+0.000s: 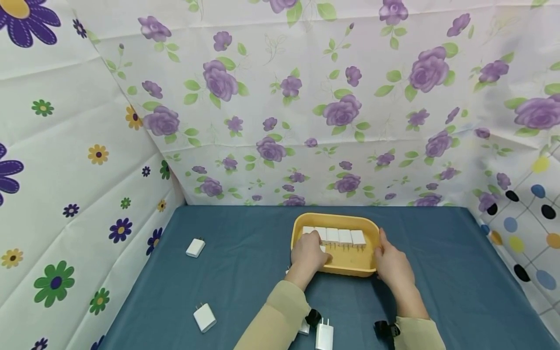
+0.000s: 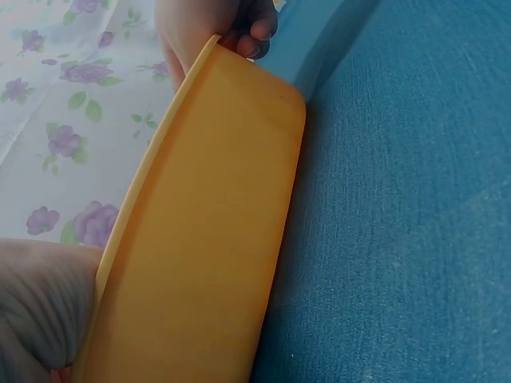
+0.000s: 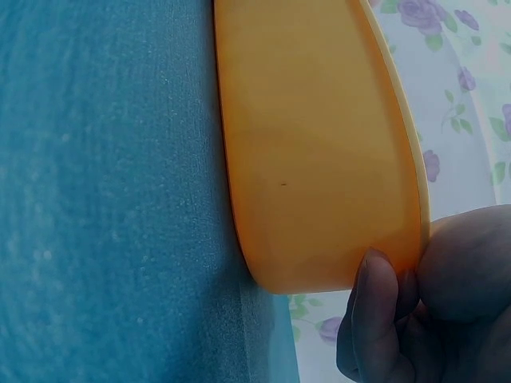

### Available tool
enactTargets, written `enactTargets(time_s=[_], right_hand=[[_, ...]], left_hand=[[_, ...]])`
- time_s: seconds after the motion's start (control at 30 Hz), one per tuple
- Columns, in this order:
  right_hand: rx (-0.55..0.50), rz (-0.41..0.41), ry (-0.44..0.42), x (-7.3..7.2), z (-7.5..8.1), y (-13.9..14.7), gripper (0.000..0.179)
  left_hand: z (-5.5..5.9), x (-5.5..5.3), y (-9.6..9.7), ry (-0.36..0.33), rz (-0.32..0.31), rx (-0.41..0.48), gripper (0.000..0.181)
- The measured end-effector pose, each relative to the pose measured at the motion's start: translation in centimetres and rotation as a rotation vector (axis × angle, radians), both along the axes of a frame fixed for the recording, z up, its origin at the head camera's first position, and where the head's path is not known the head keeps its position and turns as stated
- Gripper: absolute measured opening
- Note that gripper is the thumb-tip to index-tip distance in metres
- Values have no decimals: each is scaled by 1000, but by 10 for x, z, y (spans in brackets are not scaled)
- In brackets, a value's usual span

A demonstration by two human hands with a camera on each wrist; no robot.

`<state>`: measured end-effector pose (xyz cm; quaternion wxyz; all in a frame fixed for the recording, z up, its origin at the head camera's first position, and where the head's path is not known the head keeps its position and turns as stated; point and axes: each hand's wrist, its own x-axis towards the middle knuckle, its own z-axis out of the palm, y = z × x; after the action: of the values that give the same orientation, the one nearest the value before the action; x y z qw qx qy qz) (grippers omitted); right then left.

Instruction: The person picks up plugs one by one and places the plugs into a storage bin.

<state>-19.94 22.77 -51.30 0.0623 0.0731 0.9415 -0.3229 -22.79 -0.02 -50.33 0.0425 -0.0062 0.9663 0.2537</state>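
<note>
A yellow tray (image 1: 350, 270) stands on the blue cloth, with a row of white plug chargers (image 1: 332, 236) along its far side, prongs facing me. My left hand (image 1: 307, 253) reaches over the near left rim and pinches another white charger (image 1: 323, 249), mostly covered by the fingers. In the left wrist view, the tray's wall (image 2: 200, 207) hides those fingertips. At the tray's right end, my right hand (image 1: 393, 265) grips the rim, its fingers (image 3: 375, 295) curled against the outside wall in the right wrist view.
Loose white chargers lie on the cloth: one far left (image 1: 195, 247), one near left (image 1: 204, 318), and one at the front (image 1: 324, 335). Another (image 1: 304, 327) is partly hidden by the left sleeve. Flowered sheets (image 1: 271, 107) wall off the back and sides.
</note>
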Motion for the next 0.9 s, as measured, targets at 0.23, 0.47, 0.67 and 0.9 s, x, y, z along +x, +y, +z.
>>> enactTargets(time_s=[0.23,0.47,0.67,0.9], right_hand=[[0,0,-5,0,1,0,65],[-7,3,-8,2,3,-1,65],[1,-4,-6,1,6,1,65],[-2,2,-14,1,2,-1,65]], left_hand=[[1,3,-1,21,6,31,40],[-6,6,-5,168,-10,88,30],[-11,9,-11,356,-107,177,21],[-2,19,-37,378,-193,419,13]])
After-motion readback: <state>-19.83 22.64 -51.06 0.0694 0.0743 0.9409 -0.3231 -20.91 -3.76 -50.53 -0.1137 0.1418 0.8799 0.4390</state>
